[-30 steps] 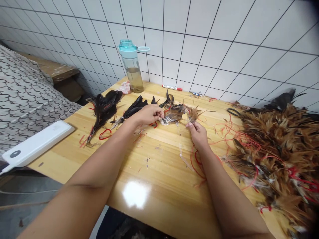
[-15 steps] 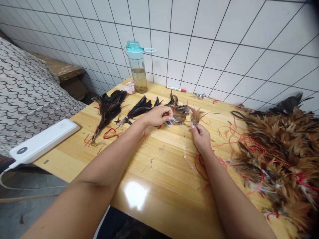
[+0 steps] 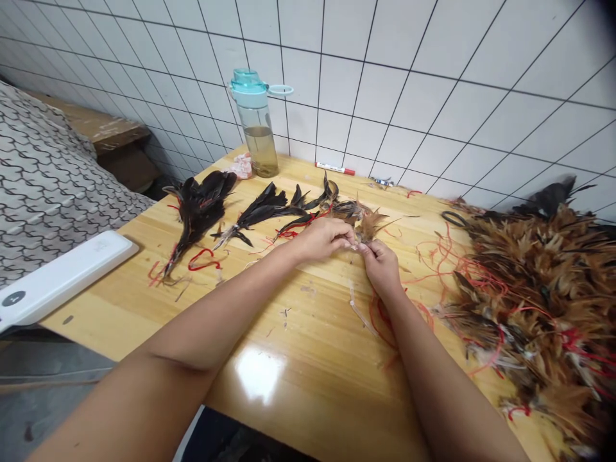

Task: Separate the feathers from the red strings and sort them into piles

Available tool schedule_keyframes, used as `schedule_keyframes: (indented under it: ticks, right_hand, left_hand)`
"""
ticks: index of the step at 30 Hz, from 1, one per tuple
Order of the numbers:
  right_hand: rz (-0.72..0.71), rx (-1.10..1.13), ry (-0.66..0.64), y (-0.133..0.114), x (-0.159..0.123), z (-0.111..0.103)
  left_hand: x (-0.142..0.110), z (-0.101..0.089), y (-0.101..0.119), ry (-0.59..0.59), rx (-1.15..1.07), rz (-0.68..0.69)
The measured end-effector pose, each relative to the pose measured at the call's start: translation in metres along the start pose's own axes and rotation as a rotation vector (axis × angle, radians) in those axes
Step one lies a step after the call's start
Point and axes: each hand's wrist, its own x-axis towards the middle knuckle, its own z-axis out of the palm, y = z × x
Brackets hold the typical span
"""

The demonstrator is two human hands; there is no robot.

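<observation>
My right hand (image 3: 382, 262) is closed on a small bunch of brown feathers (image 3: 370, 224), pinching it by the quill end with the tips fanned away from me. Right beside it, the thumb and fingers of my left hand (image 3: 330, 239) are pressed together at the quills; what lies between them is too small to make out. Behind the left hand lie more grey-brown feathers (image 3: 344, 209), partly covered by it. To the left, black feathers (image 3: 264, 206) and a larger black feather bundle (image 3: 198, 204) rest on the wooden table (image 3: 312, 346).
A big heap of brown feathers (image 3: 543, 276) with red string (image 3: 481, 273) fills the right side. Against the tiled wall stand a water bottle (image 3: 260, 138) and a red-and-white marker (image 3: 335, 169). A white device (image 3: 72, 276) sits at the left edge. Black scissor-like handles (image 3: 453, 219) show near the heap.
My left hand has moved right, away from the feathers on the table, and now meets my right hand at the brown bunch. The view has shifted slightly.
</observation>
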Motion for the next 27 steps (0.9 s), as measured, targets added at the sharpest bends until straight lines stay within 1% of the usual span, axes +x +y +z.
schedule_keyframes:
  ticks: [3,6,10,15,17,19,21,22,23,24,27]
  right_hand:
    - [-0.03,0.015,-0.036,-0.001,0.0,0.0]
    - [-0.052,0.055,-0.1,-0.001,-0.001,0.001]
    - [-0.041,0.07,-0.185,0.002,-0.001,0.001]
    - [-0.034,0.105,-0.199,0.004,-0.001,0.001]
    - [-0.006,0.158,-0.185,0.003,-0.001,0.0]
    - [0.058,0.247,-0.148,0.003,-0.001,-0.001]
    - [0.131,0.342,-0.103,0.002,-0.001,-0.002]
    - [0.16,0.377,-0.086,0.002,-0.001,-0.003]
    - [0.179,0.399,-0.075,0.001,-0.001,-0.003]
    - [0.187,0.407,-0.071,0.001,-0.001,-0.003]
    - [0.151,0.371,-0.091,0.0,-0.002,-0.002]
  left_hand:
    - [0.0,0.001,-0.001,-0.005,0.002,0.015]
    - [0.001,0.001,-0.003,0.002,0.009,0.027]
    - [0.001,0.002,-0.003,0.016,0.018,0.034]
    - [-0.001,0.005,0.005,0.055,-0.007,0.006]
    - [-0.001,0.006,0.008,0.127,-0.023,0.016]
    - [0.0,0.005,0.009,0.278,-0.023,0.002]
    - [0.001,0.004,0.008,0.425,-0.02,-0.074]
    - [0.002,0.004,0.007,0.449,-0.026,-0.124]
    - [0.002,0.004,0.006,0.436,-0.04,-0.17]
    - [0.003,0.004,0.005,0.387,-0.06,-0.205]
    - [0.004,0.008,0.005,0.191,-0.144,-0.234]
